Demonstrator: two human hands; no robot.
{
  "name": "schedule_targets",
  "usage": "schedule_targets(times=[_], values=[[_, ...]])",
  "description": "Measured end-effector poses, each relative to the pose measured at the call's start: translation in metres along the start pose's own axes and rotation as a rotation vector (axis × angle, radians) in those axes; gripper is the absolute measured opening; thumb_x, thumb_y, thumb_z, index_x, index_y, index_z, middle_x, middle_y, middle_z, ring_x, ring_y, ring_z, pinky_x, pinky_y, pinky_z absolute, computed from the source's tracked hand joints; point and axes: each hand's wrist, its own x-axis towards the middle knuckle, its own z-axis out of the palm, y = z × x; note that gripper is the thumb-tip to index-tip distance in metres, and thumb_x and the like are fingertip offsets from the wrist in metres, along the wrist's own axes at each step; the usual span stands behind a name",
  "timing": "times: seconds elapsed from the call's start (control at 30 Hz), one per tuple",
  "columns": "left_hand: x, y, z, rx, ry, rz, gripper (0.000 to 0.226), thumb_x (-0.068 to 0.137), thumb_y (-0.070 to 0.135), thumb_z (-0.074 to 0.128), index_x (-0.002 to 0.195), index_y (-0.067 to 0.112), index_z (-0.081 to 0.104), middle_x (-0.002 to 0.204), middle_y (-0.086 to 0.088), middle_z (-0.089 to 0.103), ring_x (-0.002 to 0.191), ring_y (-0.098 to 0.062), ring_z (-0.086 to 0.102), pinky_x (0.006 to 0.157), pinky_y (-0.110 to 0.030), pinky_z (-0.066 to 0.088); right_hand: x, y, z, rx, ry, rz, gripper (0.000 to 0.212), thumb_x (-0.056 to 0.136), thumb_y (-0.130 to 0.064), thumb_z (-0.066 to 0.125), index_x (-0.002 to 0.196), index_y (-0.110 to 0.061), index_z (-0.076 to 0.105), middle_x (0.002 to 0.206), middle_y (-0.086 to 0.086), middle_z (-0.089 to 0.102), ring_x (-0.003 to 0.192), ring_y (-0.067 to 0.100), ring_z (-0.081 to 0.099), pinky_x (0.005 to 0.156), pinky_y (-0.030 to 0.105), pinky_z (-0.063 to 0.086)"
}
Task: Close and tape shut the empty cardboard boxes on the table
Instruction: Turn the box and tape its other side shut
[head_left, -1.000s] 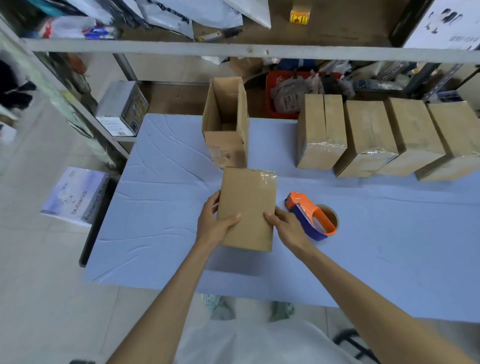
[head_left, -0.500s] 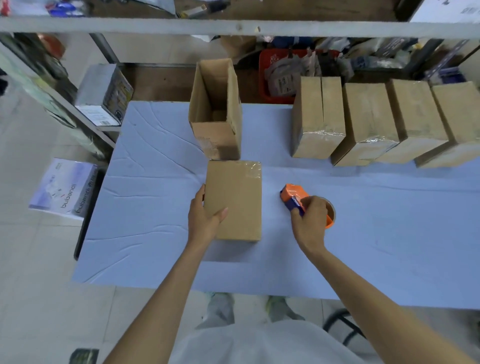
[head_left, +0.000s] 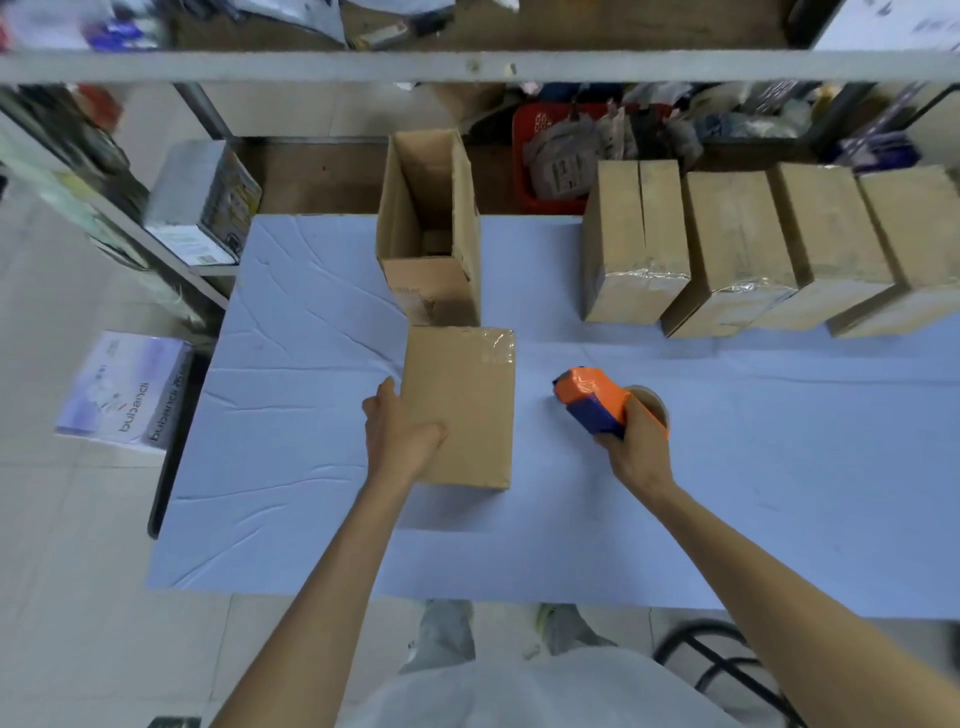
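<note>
A closed cardboard box (head_left: 467, 400) stands in the middle of the blue-covered table (head_left: 727, 467), clear tape showing at its far right corner. My left hand (head_left: 397, 436) holds its left side, thumb on top. To its right, my right hand (head_left: 636, 441) grips an orange and blue tape dispenser (head_left: 592, 397), lifted a little and tilted toward the box. Behind the closed box an open cardboard box (head_left: 428, 228) stands upright with its top open. Several taped boxes (head_left: 737, 249) line the back right.
A metal shelf rail (head_left: 467, 65) crosses the top of the view, with a red basket (head_left: 540, 156) and clutter behind the table. A grey carton (head_left: 202, 202) sits on a low shelf at left, a printed box (head_left: 124, 395) on the floor, a black stool (head_left: 727, 660) at lower right.
My right hand left the closed box, took hold of the tape dispenser and raised it off the table. My left hand stayed on the box's left side.
</note>
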Motion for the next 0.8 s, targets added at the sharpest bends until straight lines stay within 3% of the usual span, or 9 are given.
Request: schedule_targets(times=[0.13,0.2,0.27,0.37,0.43,0.53,0.6,0.7,0.8], values=[[-0.022,0.049,0.000,-0.017,-0.044,0.501,0.064,0.082,-0.002,0.062,0.140,0.015,0.042,0.142,-0.003,0.043,0.126,-0.017,0.044,0.099,-0.021,0.035,-0.006,-0.022,-0.025,0.075,-0.056,-0.199,0.033,0.085,-0.002,0.064,0.116,-0.011,0.056,0.117,0.005,0.055,0.097,0.014,0.050,0.084,0.014,0.042],[-0.031,0.068,0.002,-0.014,-0.147,0.704,0.064,0.080,-0.012,0.054,0.138,0.014,0.047,0.138,0.001,0.047,0.121,-0.008,0.045,0.102,-0.020,0.037,-0.008,-0.034,-0.031,0.067,0.031,-0.316,0.029,0.083,0.003,0.067,0.107,-0.005,0.053,0.117,0.008,0.052,0.088,0.017,0.048,0.073,0.007,0.039],[-0.037,0.076,0.005,0.054,-0.188,0.806,0.064,0.080,-0.012,0.052,0.137,0.017,0.050,0.135,0.005,0.051,0.115,-0.002,0.046,0.100,-0.018,0.039,-0.009,-0.047,-0.036,0.027,0.086,-0.426,0.031,0.079,0.005,0.071,0.098,-0.004,0.047,0.105,0.009,0.053,0.079,0.022,0.047,0.065,0.010,0.036],[-0.042,0.075,0.005,0.120,-0.133,0.885,0.055,0.084,-0.009,0.053,0.131,0.019,0.057,0.125,0.004,0.058,0.107,-0.003,0.051,0.096,-0.017,0.044,-0.009,-0.062,-0.046,0.032,0.084,-0.521,0.043,0.078,0.005,0.072,0.097,-0.018,0.042,0.101,0.004,0.054,0.079,0.014,0.044,0.066,0.007,0.034],[-0.043,0.073,0.001,0.145,-0.067,0.936,0.048,0.086,-0.006,0.055,0.128,0.016,0.061,0.121,0.002,0.063,0.107,-0.006,0.054,0.093,-0.009,0.040,-0.010,-0.067,-0.050,-0.001,0.051,-0.545,0.047,0.079,0.003,0.072,0.098,-0.025,0.040,0.095,-0.004,0.050,0.077,0.007,0.038,0.065,0.008,0.033],[-0.044,0.069,-0.004,0.199,-0.045,0.970,0.035,0.091,0.007,0.056,0.125,0.015,0.064,0.123,0.000,0.065,0.114,-0.010,0.054,0.101,-0.018,0.039,-0.008,-0.069,-0.055,-0.099,-0.032,-0.543,0.033,0.084,-0.001,0.068,0.105,-0.019,0.049,0.091,-0.008,0.048,0.074,0.009,0.043,0.061,0.013,0.031],[-0.046,0.066,-0.005,0.178,-0.076,0.943,0.031,0.094,0.013,0.054,0.121,0.016,0.068,0.120,0.001,0.067,0.115,-0.012,0.056,0.101,-0.024,0.041,-0.005,-0.067,-0.057,-0.159,-0.087,-0.520,0.032,0.086,-0.004,0.067,0.115,-0.009,0.053,0.094,-0.006,0.050,0.078,0.020,0.053,0.062,0.018,0.035],[-0.048,0.069,-0.011,0.080,-0.122,0.858,0.025,0.094,0.010,0.056,0.110,0.018,0.074,0.106,0.004,0.073,0.099,-0.006,0.061,0.086,-0.020,0.048,-0.003,-0.065,-0.065,-0.055,-0.206,-0.452,0.046,0.082,-0.002,0.070,0.121,-0.009,0.048,0.094,-0.001,0.060,0.083,0.023,0.057,0.069,0.028,0.045],[-0.045,0.071,-0.016,-0.049,-0.269,0.707,0.020,0.085,0.001,0.066,0.096,0.013,0.078,0.091,-0.001,0.075,0.084,-0.008,0.067,0.077,-0.018,0.052,-0.003,-0.066,-0.073,0.045,-0.302,-0.466,0.038,0.075,0.004,0.074,0.104,-0.009,0.052,0.088,-0.006,0.063,0.078,0.013,0.056,0.068,0.015,0.044]])
